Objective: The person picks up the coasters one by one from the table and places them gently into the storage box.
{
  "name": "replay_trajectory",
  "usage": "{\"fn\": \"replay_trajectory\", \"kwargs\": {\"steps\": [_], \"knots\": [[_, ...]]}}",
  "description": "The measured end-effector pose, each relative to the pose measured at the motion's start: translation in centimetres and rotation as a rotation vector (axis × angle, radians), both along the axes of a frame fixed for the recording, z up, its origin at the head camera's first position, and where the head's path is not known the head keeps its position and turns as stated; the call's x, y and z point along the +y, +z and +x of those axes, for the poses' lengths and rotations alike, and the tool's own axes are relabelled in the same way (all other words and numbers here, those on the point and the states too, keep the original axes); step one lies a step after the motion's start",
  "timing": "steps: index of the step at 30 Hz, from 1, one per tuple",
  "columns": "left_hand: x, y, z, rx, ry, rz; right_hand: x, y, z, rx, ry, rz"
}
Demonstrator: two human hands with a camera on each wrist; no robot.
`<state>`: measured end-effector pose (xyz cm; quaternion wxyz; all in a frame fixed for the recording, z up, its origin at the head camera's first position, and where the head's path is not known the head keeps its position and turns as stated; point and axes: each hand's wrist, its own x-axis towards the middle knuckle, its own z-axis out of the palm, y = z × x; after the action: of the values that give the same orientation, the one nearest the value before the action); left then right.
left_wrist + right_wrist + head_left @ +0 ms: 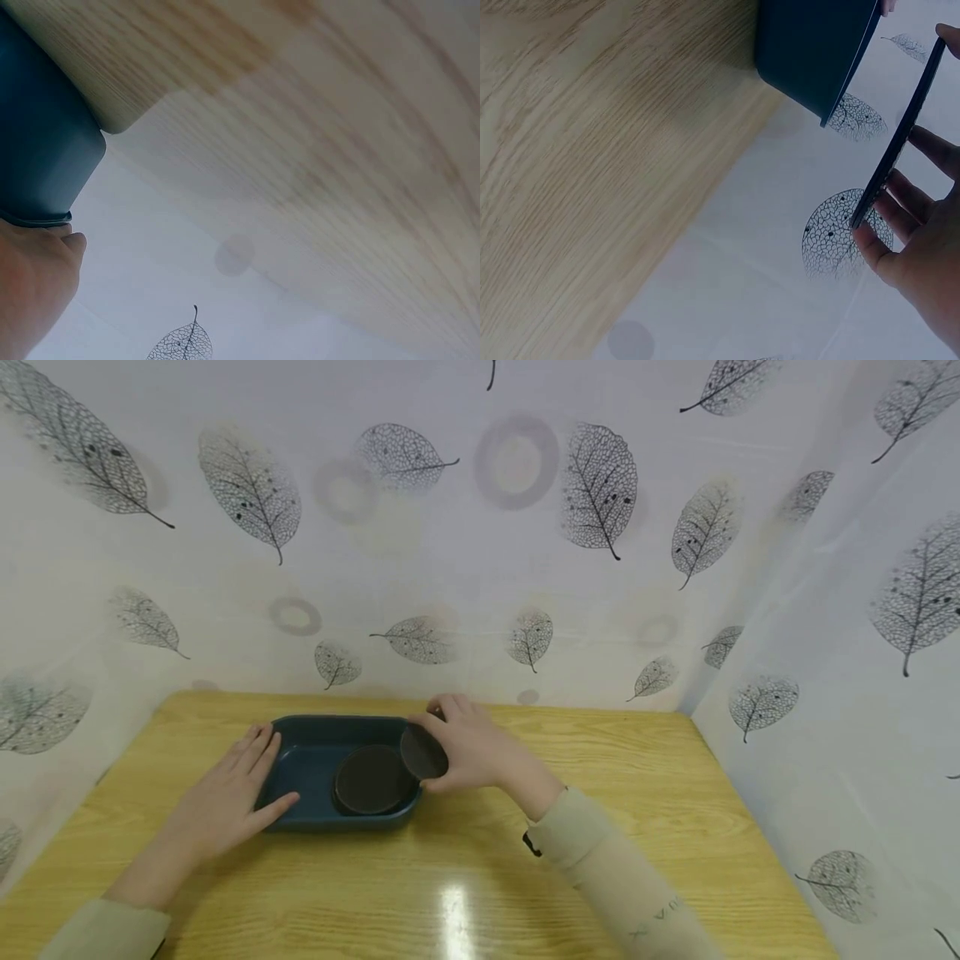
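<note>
A dark blue rectangular tray (307,822) with raised walls stands on the table, also visible in the left wrist view. My left hand (228,797) rests at its left end, fingers straight along the rim and thumb spread over the front left corner. Inside the tray, toward the right, lies a round black coaster (371,779). My right hand (476,747) grips a second black coaster (423,752) by its edges, tilted at the tray's right end. The right wrist view shows this thin coaster (900,139) edge-on between thumb and fingertips, above the tray wall.
The wood-grain table (630,835) extends to both sides and toward the front. Behind it hangs a pale curtain (465,560) with a leaf print, which continues along the right side and the left.
</note>
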<state>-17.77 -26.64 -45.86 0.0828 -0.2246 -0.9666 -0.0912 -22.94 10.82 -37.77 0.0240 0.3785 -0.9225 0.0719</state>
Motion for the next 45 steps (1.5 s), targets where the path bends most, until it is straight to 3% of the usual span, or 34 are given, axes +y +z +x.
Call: {"fn": "replay_trajectory", "kwargs": {"steps": [21,32,45], "knots": [[0.1,0.2,0.1,-0.025,0.005,0.009,-7.5,-1.5,-0.8,-0.031,0.058,0.174],[0.1,0.2,0.1,-0.018,0.007,0.016,-9.0,-2.9,-0.9,-0.064,0.065,0.273],[0.0,0.0,0.0,-0.004,0.003,0.015,-9.8,-4.6,-0.9,-0.010,0.082,0.315]]}}
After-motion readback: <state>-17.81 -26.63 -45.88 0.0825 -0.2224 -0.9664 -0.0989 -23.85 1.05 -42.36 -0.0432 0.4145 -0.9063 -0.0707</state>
